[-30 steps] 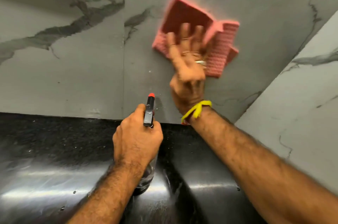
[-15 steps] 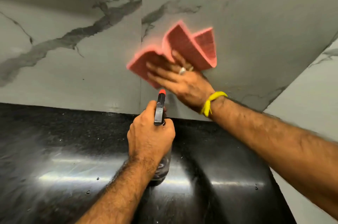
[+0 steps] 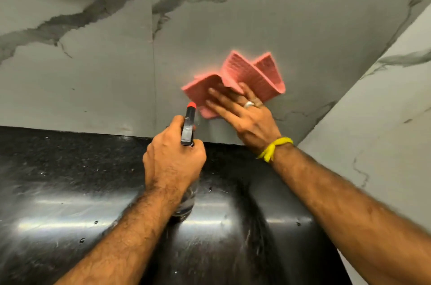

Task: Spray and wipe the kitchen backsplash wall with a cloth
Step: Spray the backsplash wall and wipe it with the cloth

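The right hand (image 3: 248, 119) is pressing the pink cloth (image 3: 242, 80) flat against the backsplash wall (image 3: 233, 28), fingers (image 3: 221, 96) straight and spread over its lower edge. The left hand (image 3: 173, 163) is gripping the spray bottle (image 3: 189, 126), fingers curled tightly round its neck, the nozzle pointing just below the cloth, above the dark surface (image 3: 70, 168).

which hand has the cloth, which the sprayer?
The right hand, with ring and yellow wristband, presses the pink cloth flat against the backsplash wall. The left hand grips the spray bottle.
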